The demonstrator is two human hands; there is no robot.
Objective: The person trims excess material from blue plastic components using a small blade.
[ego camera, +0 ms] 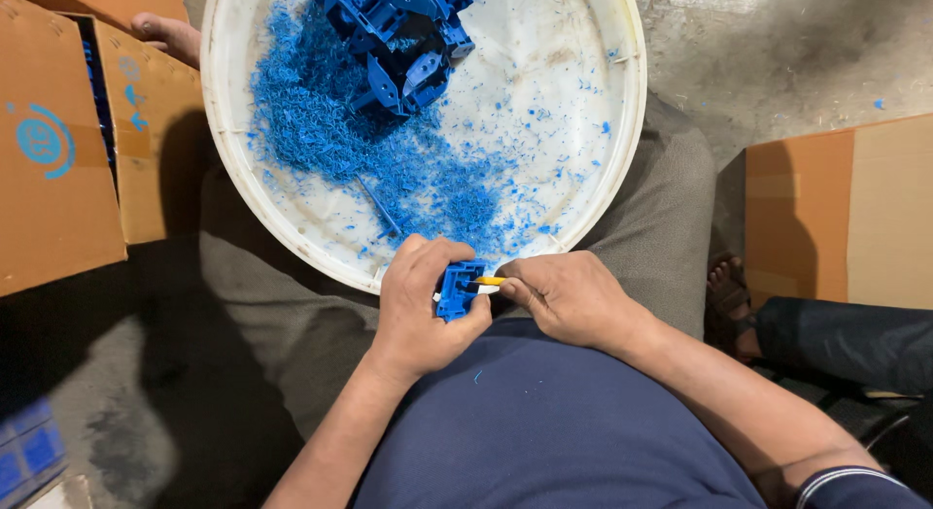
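I see a small blue moulded plastic part (pixel 459 289) held just off the near rim of the white round tub (pixel 622 130), above my lap. My left hand (pixel 420 310) wraps it, fingers curled together and clamped on its sides, thumb pressing from below, which I judge keeps the part steady against the blade. My right hand (pixel 569 297) pinches a small knife with a yellow handle (pixel 489 281), fingers closed tight on it, the tip touching the part's edge; the grip sits close to the blade, probably for control on fine trimming.

The tub rests across my knees, so shavings drop into it. Inside, a spread of blue plastic shavings (pixel 330 130) runs from the far left side towards the near rim, and a heap of larger blue moulded pieces (pixel 408 43) lies at the far edge.

A brown cardboard box (pixel 58 150) stands open to the left, another cardboard box (pixel 846 213) to the right. Another person's sandalled foot (pixel 727 286) shows at the right, near that carton, and a bare foot (pixel 167 33) at the tub's far left rim.
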